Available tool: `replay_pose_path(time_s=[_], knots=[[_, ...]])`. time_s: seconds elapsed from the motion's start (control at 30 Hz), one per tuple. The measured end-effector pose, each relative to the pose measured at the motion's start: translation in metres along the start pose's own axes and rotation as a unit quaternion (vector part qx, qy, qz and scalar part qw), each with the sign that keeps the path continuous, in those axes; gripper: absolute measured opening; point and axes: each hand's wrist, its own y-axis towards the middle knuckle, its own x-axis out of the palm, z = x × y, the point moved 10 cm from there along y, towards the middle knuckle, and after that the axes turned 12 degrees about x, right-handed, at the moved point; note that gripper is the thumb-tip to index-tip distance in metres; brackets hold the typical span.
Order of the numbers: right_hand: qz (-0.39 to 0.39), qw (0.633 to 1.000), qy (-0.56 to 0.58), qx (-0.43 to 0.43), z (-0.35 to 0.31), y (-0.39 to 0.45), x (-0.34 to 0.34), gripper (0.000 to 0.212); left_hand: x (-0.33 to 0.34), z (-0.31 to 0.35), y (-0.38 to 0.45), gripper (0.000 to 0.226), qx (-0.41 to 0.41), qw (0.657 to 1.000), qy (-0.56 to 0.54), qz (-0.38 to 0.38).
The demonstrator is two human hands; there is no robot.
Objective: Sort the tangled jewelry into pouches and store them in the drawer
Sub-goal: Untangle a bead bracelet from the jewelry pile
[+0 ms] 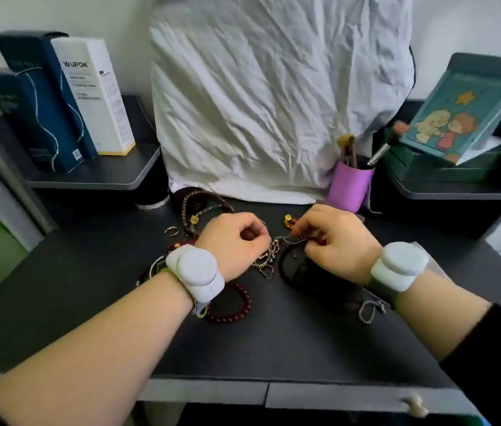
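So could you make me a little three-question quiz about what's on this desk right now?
1. True or false: both hands pinch the same thin chain.
2. Which colour is the brush cup? A green, B purple, C red.
3. Fill in: the dark red bead bracelet lies beside the ___ wrist.

Key
1. True: the left hand and the right hand each pinch it above the jewelry tangle.
2. B.
3. Left.
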Motion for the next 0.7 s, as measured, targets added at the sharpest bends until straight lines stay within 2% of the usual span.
replay_pose_path(time_s=[0.07, 0.27, 0.43, 0.57, 0.7], knots=[[0.020, 0.999, -0.027, 0.034, 0.011, -0.008, -0.007, 0.028, 0.002, 0.005, -0.009, 0.002, 0.004, 1.000, 0.019, -0.011], [-0.006, 0.991, -0.096, 0.091, 0.040, -0.034, 0.003, 0.034, 0.018, 0.005, -0.036, 0.026, 0.026, 0.991, 0.108, -0.076], [-0.009, 0.986, -0.100, 0.132, 0.054, -0.048, 0.011, 0.044, 0.034, -0.003, -0.055, 0.043, 0.033, 0.982, 0.132, -0.129], [-0.027, 0.981, -0.123, 0.146, 0.060, -0.050, 0.015, 0.035, 0.044, -0.004, -0.057, 0.043, 0.044, 0.978, 0.136, -0.150], [-0.005, 0.985, -0.094, 0.147, 0.057, -0.045, 0.007, 0.021, 0.047, -0.005, -0.048, 0.041, 0.048, 0.976, 0.146, -0.155]])
